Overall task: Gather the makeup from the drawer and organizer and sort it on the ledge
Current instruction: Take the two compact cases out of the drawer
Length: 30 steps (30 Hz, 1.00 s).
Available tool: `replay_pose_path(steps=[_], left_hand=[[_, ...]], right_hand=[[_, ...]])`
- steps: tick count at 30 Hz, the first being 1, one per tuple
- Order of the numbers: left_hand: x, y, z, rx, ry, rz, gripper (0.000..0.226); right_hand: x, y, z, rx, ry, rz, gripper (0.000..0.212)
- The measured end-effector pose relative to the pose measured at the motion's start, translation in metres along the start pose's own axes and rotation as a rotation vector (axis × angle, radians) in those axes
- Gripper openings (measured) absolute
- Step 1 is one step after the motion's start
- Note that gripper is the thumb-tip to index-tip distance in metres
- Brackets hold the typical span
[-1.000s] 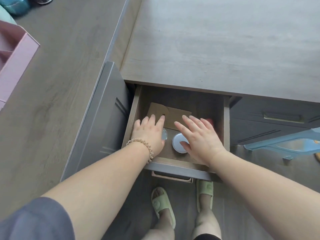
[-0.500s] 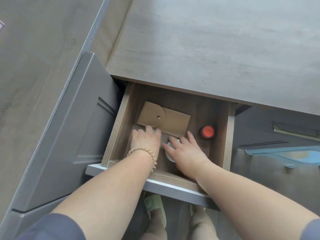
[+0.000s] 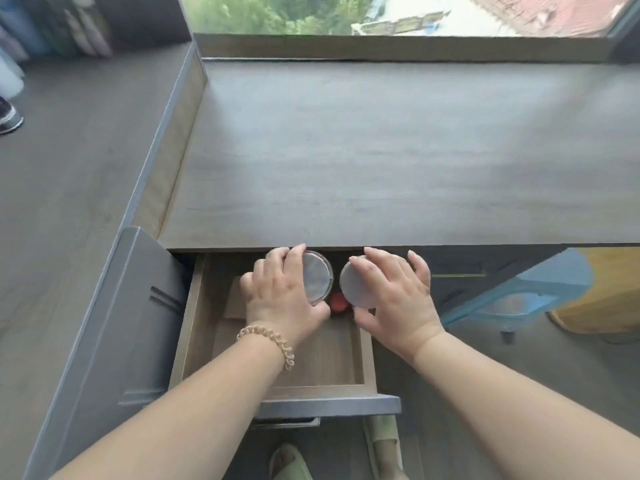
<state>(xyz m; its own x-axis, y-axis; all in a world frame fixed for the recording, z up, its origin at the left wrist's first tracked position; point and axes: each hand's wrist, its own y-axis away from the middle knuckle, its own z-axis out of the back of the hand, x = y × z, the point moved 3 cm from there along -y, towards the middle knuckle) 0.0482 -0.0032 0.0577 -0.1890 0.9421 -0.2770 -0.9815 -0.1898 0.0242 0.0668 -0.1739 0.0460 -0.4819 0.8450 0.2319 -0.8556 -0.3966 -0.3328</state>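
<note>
Both hands are raised over the open wooden drawer [image 3: 194, 323], close to the front edge of the wide grey ledge [image 3: 381, 150]. My left hand [image 3: 280, 292], with a bead bracelet on the wrist, grips a round silver-lidded compact [image 3: 317, 277]. My right hand [image 3: 394, 296] grips a second round pale compact [image 3: 356, 285]. The two compacts are side by side, a little apart. Between them, lower in the drawer, a red-capped item [image 3: 337, 303] shows. A brown paper envelope [image 3: 235, 303] lies at the drawer's left, mostly hidden by my left hand.
A grey cabinet panel [image 3: 131, 323] stands left of the drawer. A raised wooden side wall [image 3: 173, 140] borders the ledge on the left, and a window [image 3: 381, 15] runs along its back. A blue plastic stool [image 3: 519, 292] and a wooden item [image 3: 602, 292] sit lower right. My slippered feet [image 3: 381, 441] are below.
Both hands, which were down in the drawer on the two compacts, have lifted them up toward the ledge's edge. The view tilted up to show the ledge and window.
</note>
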Motion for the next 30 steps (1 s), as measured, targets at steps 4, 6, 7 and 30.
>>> replay_pose_path(steps=[4,6,7,30], left_hand=[[-0.063,-0.012,0.021,-0.07,0.046,-0.145,0.087],[-0.099,-0.017,0.025,-0.092,0.07,-0.192,0.086],[-0.119,-0.02,0.025,-0.099,0.092,-0.208,0.086],[-0.518,-0.148,-0.122,0.016,0.192,-0.076,0.092]], right_hand=[[-0.047,0.003,0.049,-0.064,0.003,-0.067,0.074],[-0.075,0.003,0.067,-0.111,-0.006,-0.106,0.074],[-0.092,0.003,0.077,-0.139,-0.008,-0.127,0.073],[-0.534,-0.03,0.156,0.02,-0.188,-0.174,0.075]])
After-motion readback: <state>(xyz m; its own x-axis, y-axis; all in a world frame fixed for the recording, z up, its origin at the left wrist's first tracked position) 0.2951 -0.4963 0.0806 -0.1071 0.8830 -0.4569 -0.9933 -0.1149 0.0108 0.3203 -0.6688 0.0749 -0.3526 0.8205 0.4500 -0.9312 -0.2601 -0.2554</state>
